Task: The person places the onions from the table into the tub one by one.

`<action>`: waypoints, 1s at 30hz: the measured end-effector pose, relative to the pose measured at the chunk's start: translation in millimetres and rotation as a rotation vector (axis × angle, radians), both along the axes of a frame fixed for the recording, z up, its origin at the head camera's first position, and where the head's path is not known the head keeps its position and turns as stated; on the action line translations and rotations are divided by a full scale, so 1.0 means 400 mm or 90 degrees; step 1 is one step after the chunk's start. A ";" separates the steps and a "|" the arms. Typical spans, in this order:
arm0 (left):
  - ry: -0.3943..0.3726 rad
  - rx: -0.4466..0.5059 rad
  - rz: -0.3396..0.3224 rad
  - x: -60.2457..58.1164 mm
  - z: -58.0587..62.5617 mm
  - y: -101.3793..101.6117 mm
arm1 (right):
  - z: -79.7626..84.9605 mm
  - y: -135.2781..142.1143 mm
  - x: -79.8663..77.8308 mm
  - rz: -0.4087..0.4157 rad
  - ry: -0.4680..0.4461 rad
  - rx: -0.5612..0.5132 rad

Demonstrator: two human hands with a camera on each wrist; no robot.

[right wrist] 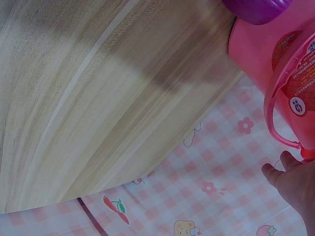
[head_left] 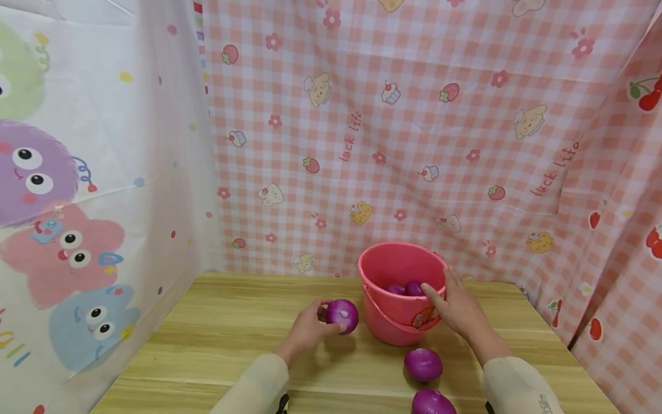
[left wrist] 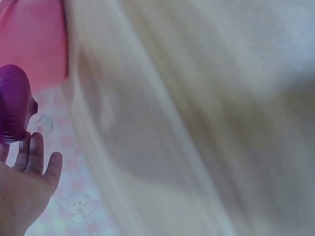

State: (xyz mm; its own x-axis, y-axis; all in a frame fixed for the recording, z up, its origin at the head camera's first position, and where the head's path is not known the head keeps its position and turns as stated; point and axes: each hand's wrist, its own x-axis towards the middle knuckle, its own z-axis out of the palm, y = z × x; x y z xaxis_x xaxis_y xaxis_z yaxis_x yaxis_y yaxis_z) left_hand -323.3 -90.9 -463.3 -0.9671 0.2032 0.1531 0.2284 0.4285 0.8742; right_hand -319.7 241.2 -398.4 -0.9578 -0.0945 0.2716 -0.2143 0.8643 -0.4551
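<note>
My left hand grips a purple onion just left of a pink bucket. In the left wrist view the same onion sits against the fingers of that hand. Inside the bucket, purple onions show below the rim. At the bucket's right side, my right hand touches the rim, its fingers fairly straight. The right wrist view has this hand beside the end of the bucket's handle. Part of the far fingers is hidden.
One purple onion lies on the wooden table in front of the bucket. Another onion is nearer, cut off by the frame. Behind the table hangs a pink checked cloth; a white cartoon cloth hangs left.
</note>
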 end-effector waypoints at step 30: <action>0.049 0.079 0.036 -0.095 0.249 0.040 | 0.004 -0.001 0.001 0.001 -0.005 -0.007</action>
